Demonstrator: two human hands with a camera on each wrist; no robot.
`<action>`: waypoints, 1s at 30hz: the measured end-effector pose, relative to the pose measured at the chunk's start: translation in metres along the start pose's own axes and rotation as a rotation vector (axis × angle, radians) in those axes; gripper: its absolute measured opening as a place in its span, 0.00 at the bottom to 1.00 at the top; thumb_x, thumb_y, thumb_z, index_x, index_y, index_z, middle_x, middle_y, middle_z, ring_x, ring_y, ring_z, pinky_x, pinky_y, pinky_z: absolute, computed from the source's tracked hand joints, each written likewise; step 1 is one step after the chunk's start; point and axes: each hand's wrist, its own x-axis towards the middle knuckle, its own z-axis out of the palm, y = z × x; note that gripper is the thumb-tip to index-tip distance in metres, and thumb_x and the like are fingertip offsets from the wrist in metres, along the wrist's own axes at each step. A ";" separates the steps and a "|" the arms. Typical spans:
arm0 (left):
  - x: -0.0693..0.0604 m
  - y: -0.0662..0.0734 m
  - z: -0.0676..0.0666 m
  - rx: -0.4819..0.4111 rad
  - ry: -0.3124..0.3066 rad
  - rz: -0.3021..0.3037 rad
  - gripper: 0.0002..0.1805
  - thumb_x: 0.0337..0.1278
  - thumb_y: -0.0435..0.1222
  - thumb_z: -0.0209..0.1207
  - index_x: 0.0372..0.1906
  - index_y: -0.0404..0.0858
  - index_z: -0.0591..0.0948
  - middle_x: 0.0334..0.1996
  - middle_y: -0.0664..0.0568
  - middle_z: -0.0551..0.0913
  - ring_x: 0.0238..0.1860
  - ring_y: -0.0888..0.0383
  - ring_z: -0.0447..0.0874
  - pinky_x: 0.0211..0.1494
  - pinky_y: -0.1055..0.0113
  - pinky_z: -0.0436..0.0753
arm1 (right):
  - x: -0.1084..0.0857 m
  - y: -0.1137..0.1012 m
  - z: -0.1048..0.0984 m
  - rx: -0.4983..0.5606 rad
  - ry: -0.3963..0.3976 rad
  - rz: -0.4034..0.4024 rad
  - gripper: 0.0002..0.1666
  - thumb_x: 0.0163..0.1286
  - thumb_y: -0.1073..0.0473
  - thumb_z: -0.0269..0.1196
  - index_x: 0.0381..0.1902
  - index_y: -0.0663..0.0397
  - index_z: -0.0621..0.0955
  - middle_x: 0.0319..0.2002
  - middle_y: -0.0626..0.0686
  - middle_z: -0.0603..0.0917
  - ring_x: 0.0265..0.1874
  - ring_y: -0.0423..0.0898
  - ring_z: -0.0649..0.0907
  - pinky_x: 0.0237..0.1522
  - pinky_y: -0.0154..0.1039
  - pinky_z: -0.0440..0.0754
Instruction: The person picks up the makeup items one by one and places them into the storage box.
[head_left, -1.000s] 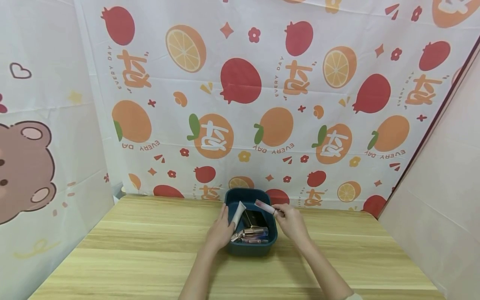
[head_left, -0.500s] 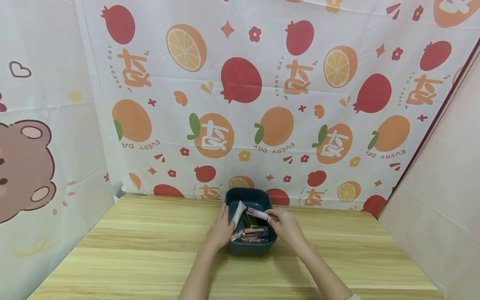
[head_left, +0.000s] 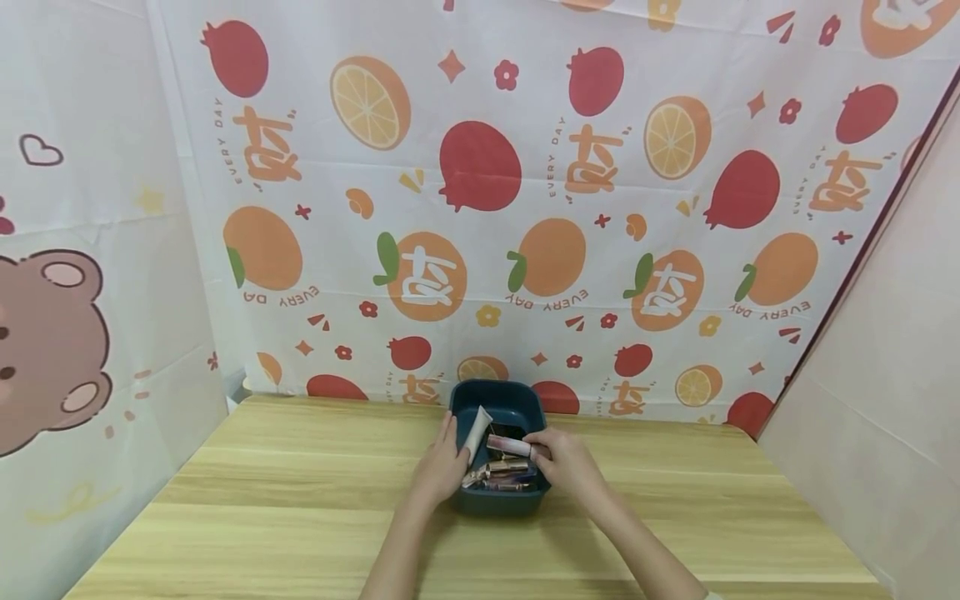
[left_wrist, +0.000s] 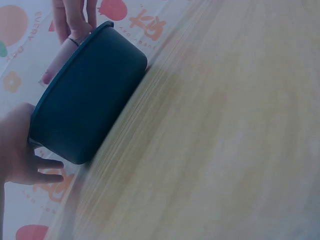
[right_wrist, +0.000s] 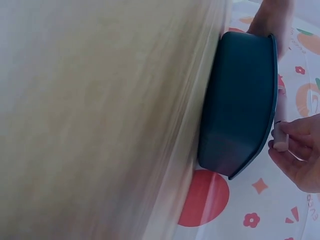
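A dark teal plastic bin [head_left: 497, 503] stands on the wooden table near the wall. My left hand [head_left: 439, 472] holds its left side, thumb over the rim and fingers along the outside. Between thumb and fingertips, my right hand [head_left: 568, 467] pinches a pink lip gloss tube [head_left: 508, 446] by its cap end, above the bin's contents. Inside lie a white squeeze tube [head_left: 477, 433], a black case [head_left: 507, 431] partly covered from view, and several gold-trimmed cosmetic tubes [head_left: 502, 475]. From the right wrist, the lip gloss [right_wrist: 281, 105] shows just beyond the bin's rim.
Light wood tabletop [head_left: 300, 500] stretches out on both sides of the bin. Right behind it hangs a white cloth [head_left: 480, 333] printed with fruit. A bear-print cloth [head_left: 150, 275] hangs at the left, and a pale panel [head_left: 862, 400] stands at the right.
My right hand has brought the lip gloss tube left and down from the bin's right rim to above the middle of its contents. The left hand has stayed on the bin's left side.
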 end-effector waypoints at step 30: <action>0.000 -0.001 0.001 0.001 -0.007 -0.008 0.31 0.65 0.36 0.43 0.68 0.25 0.53 0.70 0.39 0.46 0.62 0.35 0.57 0.61 0.44 0.61 | -0.003 -0.005 0.006 0.023 -0.126 -0.035 0.08 0.58 0.68 0.63 0.36 0.58 0.84 0.32 0.48 0.81 0.29 0.41 0.77 0.32 0.37 0.78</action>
